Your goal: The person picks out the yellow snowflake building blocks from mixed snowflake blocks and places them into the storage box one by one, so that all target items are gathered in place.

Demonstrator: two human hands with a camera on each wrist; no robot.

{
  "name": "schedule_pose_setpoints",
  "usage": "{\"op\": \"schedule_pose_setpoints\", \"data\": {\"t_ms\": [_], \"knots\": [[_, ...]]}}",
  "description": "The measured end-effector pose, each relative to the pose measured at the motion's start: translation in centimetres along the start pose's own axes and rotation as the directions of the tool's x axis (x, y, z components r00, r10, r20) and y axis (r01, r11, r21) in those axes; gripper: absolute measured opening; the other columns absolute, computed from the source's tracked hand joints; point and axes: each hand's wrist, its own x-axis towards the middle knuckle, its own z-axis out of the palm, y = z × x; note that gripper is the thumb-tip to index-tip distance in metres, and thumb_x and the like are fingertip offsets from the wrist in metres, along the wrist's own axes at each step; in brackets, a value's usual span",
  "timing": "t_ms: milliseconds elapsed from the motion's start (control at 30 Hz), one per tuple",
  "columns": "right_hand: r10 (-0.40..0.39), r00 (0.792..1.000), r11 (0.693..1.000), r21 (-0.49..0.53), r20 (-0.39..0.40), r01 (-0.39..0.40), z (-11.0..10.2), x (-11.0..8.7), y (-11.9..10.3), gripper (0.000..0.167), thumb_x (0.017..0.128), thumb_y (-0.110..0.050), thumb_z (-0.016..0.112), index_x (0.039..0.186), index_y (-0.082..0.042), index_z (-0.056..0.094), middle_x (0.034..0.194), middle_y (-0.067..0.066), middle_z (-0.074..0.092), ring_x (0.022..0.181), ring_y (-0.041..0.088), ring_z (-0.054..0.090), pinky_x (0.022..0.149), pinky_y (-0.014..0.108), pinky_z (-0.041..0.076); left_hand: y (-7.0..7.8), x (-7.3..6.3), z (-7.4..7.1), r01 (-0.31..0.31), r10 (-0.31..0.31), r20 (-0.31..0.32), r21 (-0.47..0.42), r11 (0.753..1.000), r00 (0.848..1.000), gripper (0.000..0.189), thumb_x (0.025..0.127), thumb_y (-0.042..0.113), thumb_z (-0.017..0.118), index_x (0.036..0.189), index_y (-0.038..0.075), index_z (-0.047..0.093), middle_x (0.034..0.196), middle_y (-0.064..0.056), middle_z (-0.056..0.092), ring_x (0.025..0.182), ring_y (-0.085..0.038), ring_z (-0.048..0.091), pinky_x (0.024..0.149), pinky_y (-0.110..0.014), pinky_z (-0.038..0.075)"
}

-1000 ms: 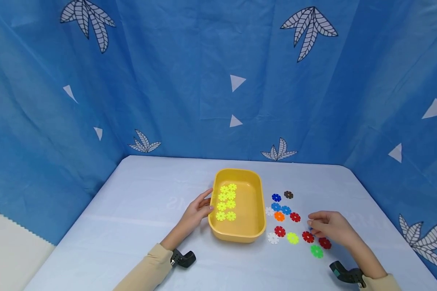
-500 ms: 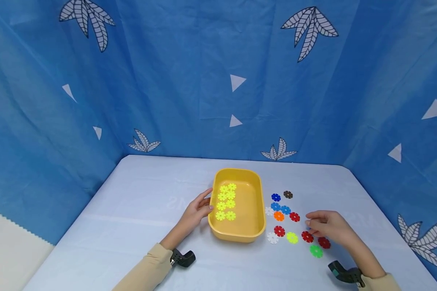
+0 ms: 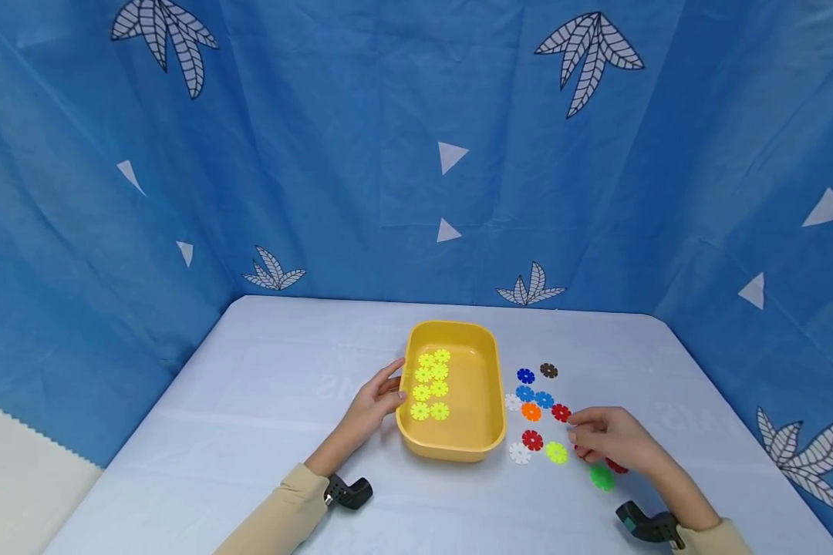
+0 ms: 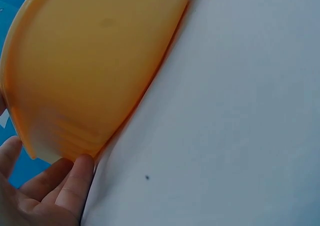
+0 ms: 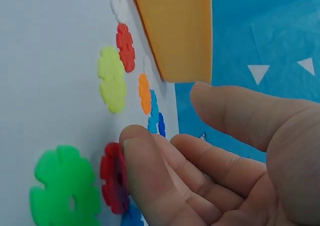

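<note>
A yellow plastic tray (image 3: 473, 401) holds several bright yellow notched, flower-shaped plastic discs (image 3: 439, 388) along its left side. My left hand (image 3: 371, 405) touches the tray's left wall and rim; in the left wrist view its fingers (image 4: 75, 183) lie against the outer wall. Over the loose discs to the tray's right hovers my right hand (image 3: 614, 439), partly covering some red ones. Nothing is pinched in it: the right wrist view shows fingers apart, one beside a red disc (image 5: 114, 178). A green disc (image 5: 67, 191) and part of a blue disc (image 5: 132, 216) are close by.
More discs lie between tray and right hand: orange (image 3: 531, 412), brown (image 3: 549, 371), dark blue (image 3: 525, 375), white (image 3: 520, 453) and yellow-green (image 3: 557, 452), among others. A white cloth (image 3: 264, 370) covers the table. Blue curtains (image 3: 382, 154) hang behind and beside it.
My right hand has moved left and slightly nearer the front, now covering part of the red discs. The left hand and tray stay where they were.
</note>
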Motion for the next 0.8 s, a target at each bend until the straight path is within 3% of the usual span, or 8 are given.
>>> {"op": "schedule_pose_setpoints", "data": {"t_ms": [267,567,800], "knots": [[-0.046,0.997,0.999,0.008,0.064,0.045,1.1,0.1,0.1,0.041,0.086,-0.013,0.076,0.12,0.007,0.067,0.09,0.007,0.069,0.071,0.02,0.065,0.065,0.03,0.064,0.0,-0.1,0.0,-0.006,0.006,0.004,0.004,1.0,1.0,0.064,0.097,0.018,0.06,0.158,0.02,0.04,0.15,-0.023,0.053,0.134,-0.038,0.057,0.1,-0.043,0.06],[-0.133,0.991,0.979,-0.152,0.011,0.133,2.3,0.2,-0.2,0.043,0.07,-0.009,0.091,0.109,-0.003,0.072,0.088,0.003,0.064,0.075,0.017,0.054,0.06,0.02,0.054,0.1,-0.1,0.0,-0.01,0.01,0.007,0.001,1.0,1.0,0.064,0.097,0.018,0.059,0.158,0.02,0.039,0.15,-0.023,0.053,0.135,-0.038,0.057,0.1,-0.043,0.06],[-0.194,0.981,0.959,-0.212,-0.002,0.189,3.2,-0.1,-0.4,0.039,0.068,-0.007,0.091,0.102,-0.006,0.072,0.084,0.001,0.058,0.074,0.017,0.05,0.057,0.02,0.048,-0.1,-0.1,0.0,-0.015,0.015,0.005,-0.008,1.0,1.0,0.064,0.097,0.016,0.059,0.158,0.02,0.04,0.149,-0.024,0.054,0.133,-0.038,0.058,0.098,-0.042,0.06]]}}
